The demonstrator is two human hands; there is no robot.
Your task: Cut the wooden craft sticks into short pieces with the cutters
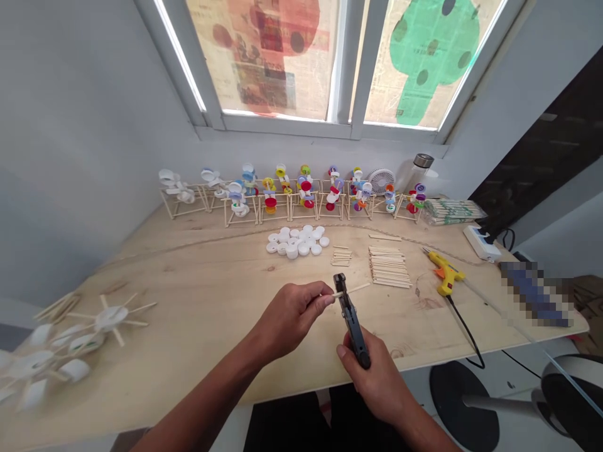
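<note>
My left hand (pixel 292 314) pinches one end of a thin wooden stick (pixel 354 289) above the plywood table (pixel 198 295). The stick passes through the jaws of black cutting pliers (pixel 349 317), which my right hand (pixel 374 373) grips by the handles near the table's front edge. Just beyond the pliers lie a stack of long sticks (pixel 389 266) and a small pile of short stick pieces (pixel 341 255). A heap of white bottle caps (pixel 298 241) sits further back.
A row of stick-and-cap wheel models (pixel 292 198) lines the back wall, with a small fan (pixel 381 181) and a bottle (pixel 417 171). A yellow glue gun (pixel 445 274) and power strip (pixel 481 243) lie at right. White cap wheels (pixel 70 342) rest at left.
</note>
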